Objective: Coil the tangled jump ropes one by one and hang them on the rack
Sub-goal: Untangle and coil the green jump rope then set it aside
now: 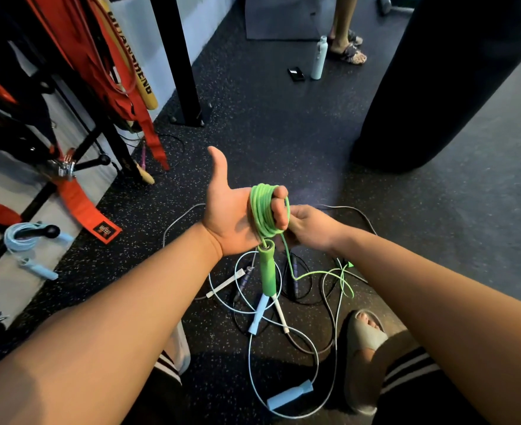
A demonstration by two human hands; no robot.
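A green jump rope is wound in several loops around the fingers of my left hand, whose thumb points up. Its green handle hangs down from the coil below my palm. My right hand pinches the loose green strand just right of the coil; that strand trails down to the floor. Below lies a tangle of other ropes in light blue, white, grey and black, with a light blue handle near my feet. A coiled light blue rope hangs on a rack peg at the left.
The rack at the left carries red straps and bands. A black post stands behind it. A large black punching bag hangs at the right. Another person's feet, a bottle and a phone are on the far floor.
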